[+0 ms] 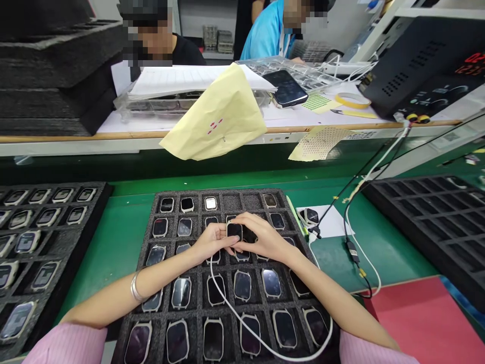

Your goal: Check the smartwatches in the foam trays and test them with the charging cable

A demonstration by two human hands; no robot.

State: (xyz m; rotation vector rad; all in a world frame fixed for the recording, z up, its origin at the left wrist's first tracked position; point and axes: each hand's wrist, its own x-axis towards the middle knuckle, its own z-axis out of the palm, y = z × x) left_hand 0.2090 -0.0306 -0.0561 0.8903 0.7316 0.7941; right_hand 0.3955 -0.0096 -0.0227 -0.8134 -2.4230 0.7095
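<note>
The smartwatch (234, 231) is held up in both hands, forearms angling inward from either side, the left hand (212, 240) and right hand (262, 236) meeting over a black foam tray (229, 203) of watches. The tray sits on a green table (123, 222); beyond a raised shelf (132, 146) are two people, one in blue (263, 30). Both grips are closed on the watch — left thumb at its lower edge, right fingers curving over its top.
</note>
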